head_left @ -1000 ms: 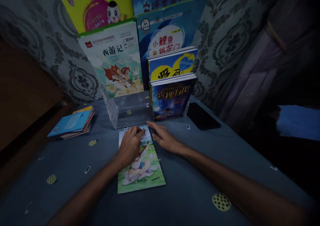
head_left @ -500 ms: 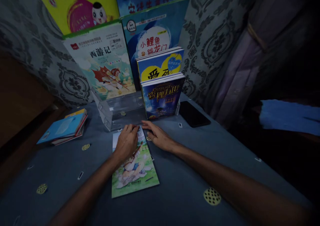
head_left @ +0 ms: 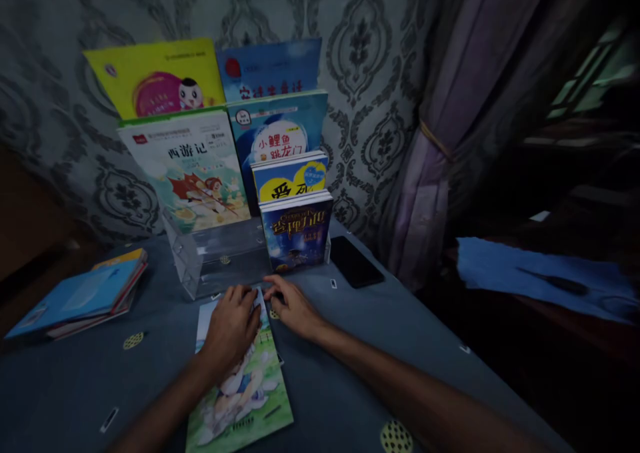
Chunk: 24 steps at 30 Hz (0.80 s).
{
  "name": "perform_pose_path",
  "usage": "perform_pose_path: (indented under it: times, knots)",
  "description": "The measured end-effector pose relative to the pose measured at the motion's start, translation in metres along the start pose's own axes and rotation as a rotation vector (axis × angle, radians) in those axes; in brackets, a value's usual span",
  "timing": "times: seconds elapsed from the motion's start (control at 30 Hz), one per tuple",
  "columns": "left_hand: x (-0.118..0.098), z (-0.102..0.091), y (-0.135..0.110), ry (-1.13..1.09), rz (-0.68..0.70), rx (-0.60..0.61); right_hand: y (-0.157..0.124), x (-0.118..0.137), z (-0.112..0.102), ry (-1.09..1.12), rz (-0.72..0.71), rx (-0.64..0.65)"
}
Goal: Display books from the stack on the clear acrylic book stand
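Observation:
My left hand (head_left: pixel 234 326) lies over the upper part of a thin green picture book (head_left: pixel 250 399), its fingers stretched toward the far edge. The book lies flat on the table, and the hand covers part of its cover. Just beside the book's far right corner is my right hand (head_left: pixel 293 306), fingers apart with nothing in them; whether it touches the book I cannot tell. Beyond both hands stands a clear acrylic book rack (head_left: pixel 193 269). It holds several upright books, among them a white-and-teal book (head_left: pixel 200 193) and a dark blue book (head_left: pixel 297 233) in front.
A stack of books with a blue cover (head_left: pixel 80 293) lies at the left on the patterned grey-blue tablecloth (head_left: pixel 160 353). Right of the rack is a black phone (head_left: pixel 356 261). Patterned wallpaper and a tied purple curtain (head_left: pixel 430 146) stand behind. A blue cloth (head_left: pixel 540 279) lies far right.
The camera view has tilted up and shifted right, so the scene sits lower and further left. Both hands keep nearly the same place at the book's far end.

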<state>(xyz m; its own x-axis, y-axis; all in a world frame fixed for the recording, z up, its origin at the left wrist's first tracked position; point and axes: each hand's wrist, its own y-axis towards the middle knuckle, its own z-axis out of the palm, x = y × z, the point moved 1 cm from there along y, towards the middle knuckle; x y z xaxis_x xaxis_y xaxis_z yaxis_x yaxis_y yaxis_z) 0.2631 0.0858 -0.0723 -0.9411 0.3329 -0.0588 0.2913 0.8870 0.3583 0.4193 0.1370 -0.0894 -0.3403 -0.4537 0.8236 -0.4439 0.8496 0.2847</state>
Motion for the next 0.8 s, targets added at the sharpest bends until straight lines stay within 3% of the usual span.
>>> perform_pose_path:
  times: [0.33,0.6,0.7,0.8]
  knots:
    - [0.013,0.003,-0.015,-0.033,0.085,-0.062,0.01,0.007,0.002,-0.28,-0.113,0.099]
    - [0.058,-0.015,-0.051,-0.012,-0.141,-0.005,0.006,0.009,0.005,-0.442,-0.173,0.168]
    - [0.064,-0.013,-0.055,-0.05,-0.135,-0.04,0.005,0.019,0.011,-0.516,-0.237,0.171]
    - [0.064,-0.011,-0.055,-0.064,-0.124,-0.075,0.004,0.029,0.021,-0.504,-0.351,0.251]
